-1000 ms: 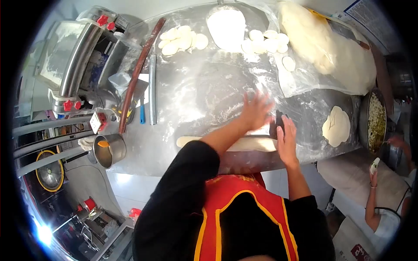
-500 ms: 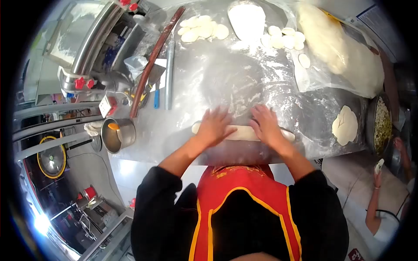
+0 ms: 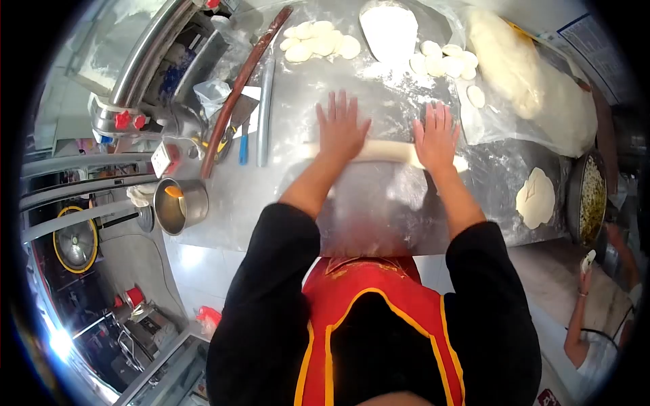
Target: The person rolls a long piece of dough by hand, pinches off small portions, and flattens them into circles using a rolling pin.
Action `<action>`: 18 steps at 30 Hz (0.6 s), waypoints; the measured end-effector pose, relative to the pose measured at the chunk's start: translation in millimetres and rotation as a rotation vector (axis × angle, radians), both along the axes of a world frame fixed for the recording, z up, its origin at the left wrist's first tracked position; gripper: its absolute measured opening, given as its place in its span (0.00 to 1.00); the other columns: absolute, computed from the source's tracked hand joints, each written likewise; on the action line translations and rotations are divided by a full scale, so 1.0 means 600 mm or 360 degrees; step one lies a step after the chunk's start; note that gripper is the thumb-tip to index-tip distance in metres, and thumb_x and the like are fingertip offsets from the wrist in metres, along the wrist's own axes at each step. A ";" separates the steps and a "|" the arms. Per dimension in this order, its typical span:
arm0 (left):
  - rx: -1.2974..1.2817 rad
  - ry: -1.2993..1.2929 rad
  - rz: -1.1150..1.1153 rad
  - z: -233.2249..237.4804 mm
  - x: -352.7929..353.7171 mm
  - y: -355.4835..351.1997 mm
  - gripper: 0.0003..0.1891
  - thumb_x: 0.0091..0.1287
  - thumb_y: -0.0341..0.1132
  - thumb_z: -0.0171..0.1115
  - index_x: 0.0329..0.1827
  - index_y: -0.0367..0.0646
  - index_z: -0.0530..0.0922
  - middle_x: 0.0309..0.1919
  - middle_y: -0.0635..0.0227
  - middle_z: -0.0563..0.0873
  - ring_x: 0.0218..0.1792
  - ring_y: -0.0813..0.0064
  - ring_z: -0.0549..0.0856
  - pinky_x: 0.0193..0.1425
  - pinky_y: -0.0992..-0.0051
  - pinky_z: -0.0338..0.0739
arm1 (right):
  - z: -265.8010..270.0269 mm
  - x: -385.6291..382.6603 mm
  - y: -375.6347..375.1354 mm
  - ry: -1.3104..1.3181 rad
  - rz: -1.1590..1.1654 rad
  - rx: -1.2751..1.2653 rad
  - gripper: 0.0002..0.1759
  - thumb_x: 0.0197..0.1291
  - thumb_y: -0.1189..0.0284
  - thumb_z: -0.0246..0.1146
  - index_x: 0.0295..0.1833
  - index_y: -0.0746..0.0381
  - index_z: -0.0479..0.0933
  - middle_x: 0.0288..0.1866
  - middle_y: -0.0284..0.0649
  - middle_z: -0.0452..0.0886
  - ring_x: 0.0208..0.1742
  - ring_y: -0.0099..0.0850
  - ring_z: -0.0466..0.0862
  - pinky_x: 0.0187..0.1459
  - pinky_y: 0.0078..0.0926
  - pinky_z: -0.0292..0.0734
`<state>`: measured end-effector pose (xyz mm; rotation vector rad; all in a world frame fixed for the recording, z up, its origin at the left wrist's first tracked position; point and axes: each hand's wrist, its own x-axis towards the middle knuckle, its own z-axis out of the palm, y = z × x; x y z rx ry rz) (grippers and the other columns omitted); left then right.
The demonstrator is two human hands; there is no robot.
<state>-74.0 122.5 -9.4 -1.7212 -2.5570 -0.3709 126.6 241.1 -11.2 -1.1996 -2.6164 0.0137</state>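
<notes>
A long dough log [image 3: 386,151] lies crosswise on the floured metal worktop [image 3: 291,196]. My left hand [image 3: 341,128] rests on the log's left part, palm down, fingers stretched out and pointing away from me. Nearer the log's right end, my right hand [image 3: 437,139] lies flat in the same way, fingers apart. Both palms and wrists cover parts of the dough. Neither hand grips anything.
Small dough rounds [image 3: 318,40] and a flour heap [image 3: 388,32] sit at the back. Bagged dough [image 3: 504,61], a flat dough piece [image 3: 535,198] and a filling pan [image 3: 593,196] are right. Left are a wooden rod [image 3: 247,84], metal rod [image 3: 266,115] and pot [image 3: 181,206]. Another person's hand [image 3: 586,279] shows far right.
Both my hands have moved forward, away from my body, and the dough log has rolled forward with them. My arms are more extended and my fingers straighter.
</notes>
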 end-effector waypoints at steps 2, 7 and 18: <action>-0.0048 -0.0014 -0.0107 -0.002 -0.002 0.000 0.32 0.74 0.55 0.47 0.76 0.46 0.62 0.78 0.53 0.57 0.78 0.52 0.53 0.77 0.42 0.45 | 0.002 -0.004 0.014 0.0038 0.0000 -0.0014 0.32 0.71 0.55 0.52 0.75 0.59 0.61 0.77 0.48 0.59 0.78 0.47 0.57 0.71 0.65 0.50; -0.0331 -0.0294 -0.0496 0.037 0.064 -0.165 0.32 0.69 0.54 0.56 0.74 0.53 0.65 0.73 0.60 0.67 0.74 0.55 0.63 0.76 0.45 0.51 | 0.054 0.138 -0.133 -0.0137 0.0502 -0.0477 0.34 0.66 0.59 0.59 0.75 0.57 0.61 0.76 0.46 0.63 0.76 0.45 0.62 0.73 0.57 0.51; -0.0048 -0.0363 -0.0535 0.009 0.046 -0.218 0.25 0.52 0.43 0.72 0.54 0.49 0.79 0.44 0.66 0.81 0.50 0.61 0.79 0.57 0.59 0.70 | 0.033 0.224 -0.117 0.0138 0.0487 -0.0683 0.37 0.51 0.71 0.72 0.68 0.60 0.69 0.60 0.48 0.75 0.60 0.46 0.73 0.63 0.43 0.65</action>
